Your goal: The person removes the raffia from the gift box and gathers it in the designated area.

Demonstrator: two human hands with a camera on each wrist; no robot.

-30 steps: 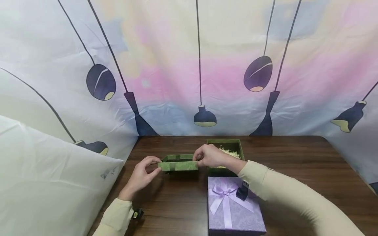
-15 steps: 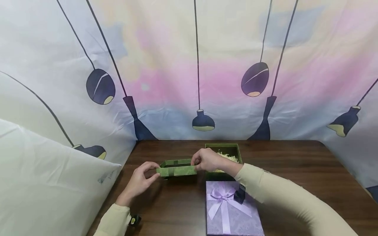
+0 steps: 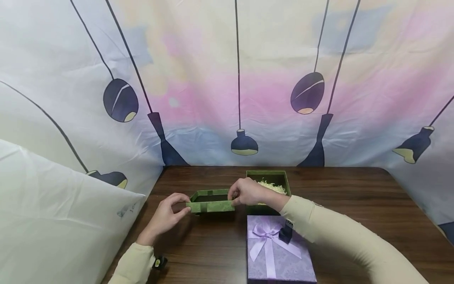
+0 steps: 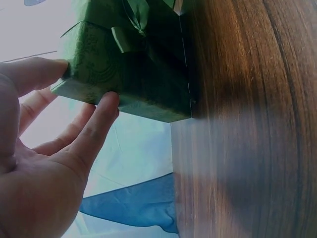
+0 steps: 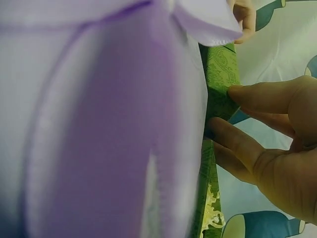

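A shallow green patterned box lid (image 3: 216, 206) is held over the table's left half, its hollow side facing up. A green ribbon bow (image 4: 138, 32) shows on its underside in the left wrist view. My left hand (image 3: 164, 218) pinches the lid's left end, thumb on one face and fingers along the edge. My right hand (image 3: 249, 192) pinches the right end between thumb and fingers, also seen in the right wrist view. Just behind my right hand stands an uncovered green box (image 3: 267, 172) with pale shredded paper (image 3: 274, 188) inside, partly hidden by the hand and wrist.
A purple gift box (image 3: 281, 262) with a lilac ribbon bow (image 3: 267, 232) sits in front of the green box, under my right forearm. A large white bag-like sheet (image 3: 60, 221) leans along the left side. Patterned fabric (image 3: 213, 98) hangs behind the brown wooden table (image 3: 340, 189).
The lid has come very slightly toward the person, and both hands keep their grip on it. The head view has shifted a little. The green box and purple box stay in place.
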